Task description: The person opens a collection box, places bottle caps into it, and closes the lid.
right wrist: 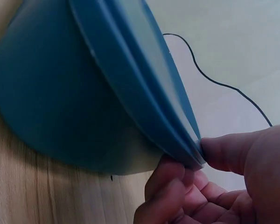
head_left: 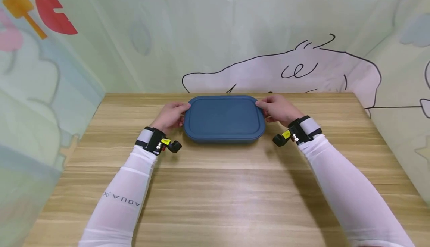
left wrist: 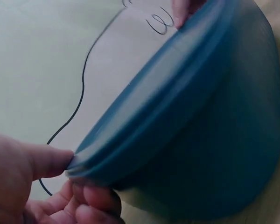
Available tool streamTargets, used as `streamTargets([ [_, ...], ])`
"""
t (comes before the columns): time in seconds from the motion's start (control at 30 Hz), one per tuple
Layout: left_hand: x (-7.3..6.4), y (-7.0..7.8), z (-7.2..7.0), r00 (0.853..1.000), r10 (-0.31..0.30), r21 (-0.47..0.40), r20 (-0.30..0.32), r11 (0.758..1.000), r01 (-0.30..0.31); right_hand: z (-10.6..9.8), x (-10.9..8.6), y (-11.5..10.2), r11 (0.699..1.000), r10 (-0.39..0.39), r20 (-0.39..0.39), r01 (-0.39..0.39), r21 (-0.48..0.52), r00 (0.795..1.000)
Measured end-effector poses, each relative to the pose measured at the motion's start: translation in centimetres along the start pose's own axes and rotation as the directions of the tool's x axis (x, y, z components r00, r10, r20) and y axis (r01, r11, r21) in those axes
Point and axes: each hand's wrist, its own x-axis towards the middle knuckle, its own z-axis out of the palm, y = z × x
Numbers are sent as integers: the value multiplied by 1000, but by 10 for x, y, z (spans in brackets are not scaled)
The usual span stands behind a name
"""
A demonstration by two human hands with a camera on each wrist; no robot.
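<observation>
A blue rectangular box with rounded corners stands near the table's far edge, its flat blue lid [head_left: 225, 116] on top. My left hand [head_left: 171, 115] pinches the lid's rim at the left end, thumb above and curled fingers below. At the opposite end my right hand [head_left: 279, 109] pinches the rim the same way. In the left wrist view the box's side wall [left wrist: 214, 154] drops below the rim, the left thumb [left wrist: 51, 161] on top of the edge. The right wrist view shows the right thumb [right wrist: 224, 151] pressed on the lid's edge, fingers tucked underneath.
The wooden table [head_left: 215, 198] stretches toward me in front of the box. Behind it hangs a pale cloth [head_left: 201, 34] with cartoon drawings, which also runs along both sides. Both wrists carry strapped-on cameras, the left camera [head_left: 174, 146] and the right camera [head_left: 280, 139].
</observation>
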Motion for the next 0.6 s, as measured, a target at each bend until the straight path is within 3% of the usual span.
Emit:
streamTargets([
  [0.27,-3,1,2,999,31,37,-36,999,-30,-3,-3,-3,999,-21,10,21,-32,1000],
  [0.43,-12,8,-2,997,50,45,-65,998,-47,-13,-17,-3,996,-30,-27,27,-90,999],
  [0.53,-21,15,-12,985,126,123,-117,986,-112,-23,-36,-5,981,-69,-74,54,-186,995],
  [0.6,-30,19,-20,965,209,236,-161,957,-168,-29,-51,-6,954,-111,-114,74,-291,987],
])
